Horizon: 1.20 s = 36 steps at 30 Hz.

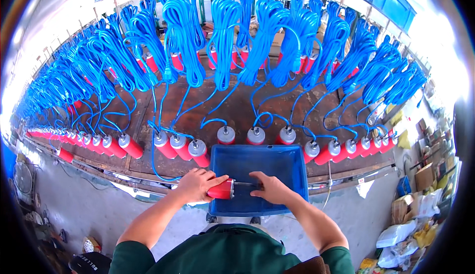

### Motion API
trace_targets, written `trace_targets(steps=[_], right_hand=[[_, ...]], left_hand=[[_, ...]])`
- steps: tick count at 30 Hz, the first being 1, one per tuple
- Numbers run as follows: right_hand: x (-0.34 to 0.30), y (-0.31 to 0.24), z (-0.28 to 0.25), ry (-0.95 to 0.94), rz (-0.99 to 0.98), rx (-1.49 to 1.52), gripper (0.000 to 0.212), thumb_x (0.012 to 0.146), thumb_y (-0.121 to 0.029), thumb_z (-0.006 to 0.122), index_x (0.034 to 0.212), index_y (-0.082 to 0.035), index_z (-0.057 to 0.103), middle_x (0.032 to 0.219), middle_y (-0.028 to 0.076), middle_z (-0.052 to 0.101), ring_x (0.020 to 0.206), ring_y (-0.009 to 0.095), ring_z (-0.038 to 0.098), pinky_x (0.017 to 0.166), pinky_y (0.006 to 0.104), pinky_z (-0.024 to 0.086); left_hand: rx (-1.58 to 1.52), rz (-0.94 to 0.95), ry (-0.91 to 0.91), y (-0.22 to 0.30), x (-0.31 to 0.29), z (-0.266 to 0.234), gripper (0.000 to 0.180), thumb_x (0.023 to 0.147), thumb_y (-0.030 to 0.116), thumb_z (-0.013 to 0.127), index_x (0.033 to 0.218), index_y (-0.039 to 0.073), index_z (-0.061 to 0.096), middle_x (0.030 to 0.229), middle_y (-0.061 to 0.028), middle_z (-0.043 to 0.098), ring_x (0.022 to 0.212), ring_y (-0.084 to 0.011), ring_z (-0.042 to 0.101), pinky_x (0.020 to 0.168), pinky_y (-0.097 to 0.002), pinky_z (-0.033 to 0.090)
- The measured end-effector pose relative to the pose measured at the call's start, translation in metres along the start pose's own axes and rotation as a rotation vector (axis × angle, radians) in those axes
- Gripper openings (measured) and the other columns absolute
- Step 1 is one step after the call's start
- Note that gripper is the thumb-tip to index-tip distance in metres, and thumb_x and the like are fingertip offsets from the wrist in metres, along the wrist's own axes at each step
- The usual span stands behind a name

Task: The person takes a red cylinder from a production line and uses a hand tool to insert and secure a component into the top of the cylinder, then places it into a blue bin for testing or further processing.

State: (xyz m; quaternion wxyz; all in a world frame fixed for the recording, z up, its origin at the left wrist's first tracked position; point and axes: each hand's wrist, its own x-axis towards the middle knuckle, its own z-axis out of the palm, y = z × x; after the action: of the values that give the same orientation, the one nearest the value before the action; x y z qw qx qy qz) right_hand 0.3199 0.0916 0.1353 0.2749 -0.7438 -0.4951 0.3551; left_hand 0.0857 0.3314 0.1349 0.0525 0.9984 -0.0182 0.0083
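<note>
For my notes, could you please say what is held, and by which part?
The left hand grips a red cylinder by its left end. Right hand: cannot tell.

Factory workshop: long worn workbench [237, 111], rows of red cylinders [132, 148], hanging blue cable coils [225, 41].

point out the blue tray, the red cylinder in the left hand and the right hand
Blue tray [269, 164]: head view, bare inside.
Red cylinder [220, 189]: head view, red side.
Right hand [274, 188]: head view, back of hand.
</note>
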Motion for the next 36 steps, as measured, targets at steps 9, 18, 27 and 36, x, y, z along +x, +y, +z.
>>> trace_targets(steps=[9, 18, 27, 36], right_hand=[[0.016, 0.006, 0.0, -0.123, 0.204, -0.183, 0.057, 0.097, -0.062, 0.074, 0.091, -0.005, 0.076, 0.077, 0.011, 0.073, 0.079, 0.027, 0.075, 0.071, 0.0383, 0.058], [-0.001, 0.015, 0.014, -0.091, 0.314, 0.781, 0.044, 0.114, -0.041, 0.058, 0.137, -0.006, 0.07, 0.082, 0.003, 0.059, 0.068, 0.011, 0.054, 0.06, 0.0277, 0.046], [-0.007, 0.025, 0.007, -0.119, 0.134, 0.971, 0.041, 0.109, -0.017, 0.062, 0.149, -0.01, 0.063, 0.087, 0.004, 0.06, 0.077, 0.013, 0.057, 0.069, 0.0278, 0.053], [0.006, -0.001, 0.016, 0.175, 0.012, -0.524, 0.038, 0.098, -0.019, 0.073, 0.132, -0.007, 0.064, 0.095, 0.024, 0.076, 0.083, 0.04, 0.076, 0.078, 0.0513, 0.061]], left_hand=[[-0.043, -0.023, 0.016, -0.003, -0.005, 0.006, 0.105, 0.068, 0.039, 0.094, 0.163, 0.029, 0.049, 0.121, -0.0047, 0.069, 0.11, -0.0301, 0.069, 0.098, -0.0444, 0.054], [-0.089, -0.021, 0.037, -0.003, -0.005, 0.001, 0.103, 0.063, 0.034, 0.098, 0.157, 0.027, 0.055, 0.122, -0.0073, 0.071, 0.113, -0.0314, 0.069, 0.099, -0.046, 0.053], [-0.102, 0.01, 0.035, 0.0, 0.003, 0.004, 0.1, 0.064, 0.034, 0.098, 0.155, 0.024, 0.058, 0.124, -0.0071, 0.07, 0.116, -0.0311, 0.069, 0.098, -0.047, 0.054], [-0.103, -0.029, 0.028, 0.005, 0.002, -0.007, 0.1, 0.066, 0.032, 0.097, 0.157, 0.026, 0.056, 0.123, -0.0066, 0.07, 0.115, -0.0309, 0.068, 0.099, -0.0467, 0.052]])
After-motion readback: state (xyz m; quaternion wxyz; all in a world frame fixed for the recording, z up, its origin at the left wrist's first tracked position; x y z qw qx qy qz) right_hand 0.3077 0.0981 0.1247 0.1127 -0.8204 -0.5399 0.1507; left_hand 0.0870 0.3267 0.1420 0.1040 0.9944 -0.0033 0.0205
